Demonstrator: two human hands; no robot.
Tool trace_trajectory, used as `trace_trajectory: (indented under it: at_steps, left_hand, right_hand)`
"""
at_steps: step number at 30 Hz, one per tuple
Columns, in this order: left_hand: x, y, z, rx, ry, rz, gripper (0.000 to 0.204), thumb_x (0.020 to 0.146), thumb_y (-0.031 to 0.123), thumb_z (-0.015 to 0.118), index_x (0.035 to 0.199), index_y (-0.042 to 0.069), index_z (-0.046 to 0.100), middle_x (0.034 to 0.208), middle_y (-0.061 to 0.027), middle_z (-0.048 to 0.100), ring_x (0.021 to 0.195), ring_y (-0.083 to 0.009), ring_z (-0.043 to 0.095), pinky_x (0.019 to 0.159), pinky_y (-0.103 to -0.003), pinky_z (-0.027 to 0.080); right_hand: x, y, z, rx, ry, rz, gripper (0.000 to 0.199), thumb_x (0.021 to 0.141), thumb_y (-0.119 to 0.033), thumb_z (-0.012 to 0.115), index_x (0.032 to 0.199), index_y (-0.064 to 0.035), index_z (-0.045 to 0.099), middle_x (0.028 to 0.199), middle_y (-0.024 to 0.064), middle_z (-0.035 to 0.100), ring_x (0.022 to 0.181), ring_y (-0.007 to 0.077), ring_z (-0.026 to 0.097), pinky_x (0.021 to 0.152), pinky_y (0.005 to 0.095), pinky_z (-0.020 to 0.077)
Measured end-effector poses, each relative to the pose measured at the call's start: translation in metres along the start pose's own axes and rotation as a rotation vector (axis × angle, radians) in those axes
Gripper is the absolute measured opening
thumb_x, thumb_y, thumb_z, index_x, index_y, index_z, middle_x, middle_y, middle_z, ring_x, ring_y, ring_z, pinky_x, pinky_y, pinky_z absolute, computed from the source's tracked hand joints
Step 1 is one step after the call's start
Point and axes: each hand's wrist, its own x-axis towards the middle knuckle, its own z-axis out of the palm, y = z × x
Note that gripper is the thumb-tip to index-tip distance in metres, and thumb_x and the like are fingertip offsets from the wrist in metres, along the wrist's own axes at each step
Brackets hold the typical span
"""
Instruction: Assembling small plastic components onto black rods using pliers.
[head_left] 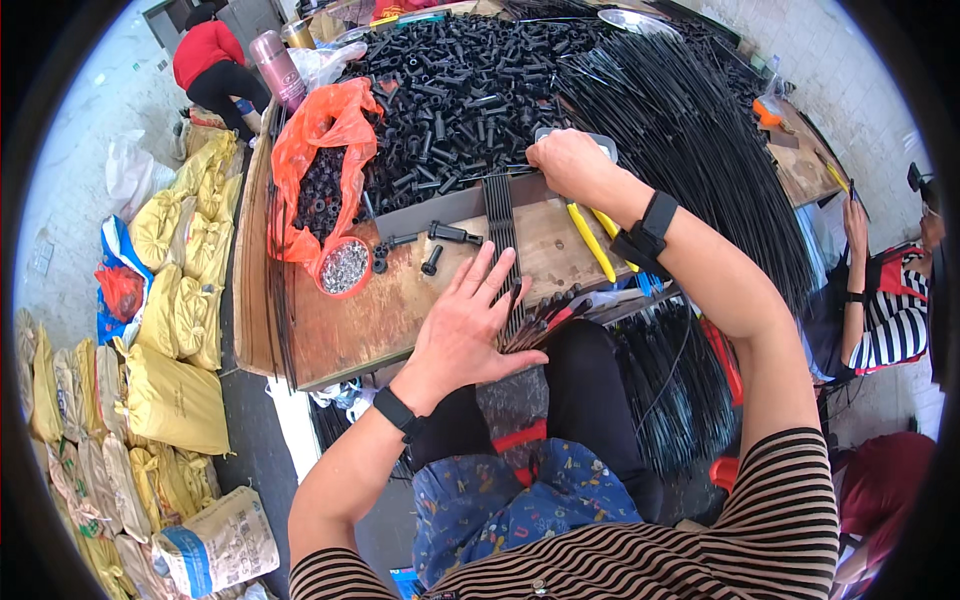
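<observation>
Hands work at a wooden surface [340, 320] seen from above. Nearest, the left hand [470, 325] lies flat and open, fingers spread, pressing on the near end of a row of thin black rods [502, 235] laid side by side; it grips nothing, and the press seems meant to keep the rods level and from rolling apart. Just right of it, a loose bunch of red-tipped sticks [545, 318] juts over the near edge. Farther on, the right hand [568, 160] is closed over a grey block [600, 145] at the far end of the same row, apparently to square the rod ends; what else it grasps cannot be told. A yellow-handled tool [590, 240] lies right of the rods. Left of them sit a few black bolts [432, 258] and a small red bowl of silvery bits [345, 267], within reach. Beyond, a heap of black plastic parts [450, 80] and a fan of long black rods [690, 130] cover the far side.
</observation>
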Motion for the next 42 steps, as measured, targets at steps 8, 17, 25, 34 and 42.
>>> trace_trajectory:
  at_steps: [8, 17, 25, 34, 42]
  left_hand:
    - [0.0000, -0.0005, 0.0012, -0.012, 0.017, 0.003, 0.082, 0.068, 0.057, 0.077, 0.128, 0.007, 0.053, 0.145, -0.0174, 0.040, 0.138, -0.0369, 0.032, 0.109, -0.045, 0.035]
    - [0.0002, -0.0003, 0.0019, -0.022, 0.019, 0.005, 0.084, 0.066, 0.056, 0.078, 0.130, 0.007, 0.053, 0.145, -0.0182, 0.041, 0.139, -0.0372, 0.032, 0.110, -0.047, 0.034]
    - [0.0004, 0.0000, 0.0011, -0.020, 0.020, 0.003, 0.083, 0.068, 0.059, 0.076, 0.127, 0.005, 0.055, 0.144, -0.0199, 0.042, 0.139, -0.0377, 0.032, 0.111, -0.046, 0.032]
    - [0.0001, 0.0003, 0.0024, 0.015, -0.024, -0.008, 0.085, 0.069, 0.063, 0.072, 0.128, 0.004, 0.053, 0.145, -0.0206, 0.040, 0.140, -0.0382, 0.029, 0.112, -0.046, 0.031]
    - [0.0000, 0.0003, 0.0038, -0.001, 0.001, -0.005, 0.083, 0.069, 0.061, 0.074, 0.126, 0.003, 0.054, 0.145, -0.0209, 0.039, 0.139, -0.0383, 0.031, 0.110, -0.045, 0.033]
  right_hand:
    - [0.0028, 0.0004, 0.0041, 0.000, 0.000, -0.010, 0.008, 0.074, -0.005, 0.061, 0.075, -0.0060, 0.068, 0.068, 0.0167, 0.065, 0.068, 0.0336, 0.067, 0.065, 0.0430, 0.0536]
    - [0.0018, -0.0012, 0.0039, -0.002, -0.002, -0.030, 0.009, 0.073, -0.006, 0.060, 0.077, -0.0065, 0.068, 0.069, 0.0166, 0.066, 0.070, 0.0336, 0.067, 0.066, 0.0431, 0.0535]
    - [-0.0002, -0.0044, 0.0001, -0.026, -0.043, 0.006, 0.010, 0.073, -0.005, 0.060, 0.077, -0.0067, 0.068, 0.069, 0.0160, 0.066, 0.071, 0.0333, 0.067, 0.067, 0.0428, 0.0535]
    - [0.0018, -0.0058, -0.0003, -0.028, -0.031, -0.007, 0.006, 0.070, -0.008, 0.063, 0.073, -0.0072, 0.068, 0.071, 0.0148, 0.067, 0.072, 0.0322, 0.068, 0.066, 0.0413, 0.0542]
    - [0.0018, -0.0035, 0.0002, -0.063, -0.047, 0.007, 0.007, 0.069, -0.008, 0.064, 0.074, -0.0086, 0.069, 0.073, 0.0130, 0.068, 0.074, 0.0306, 0.069, 0.067, 0.0398, 0.0549]
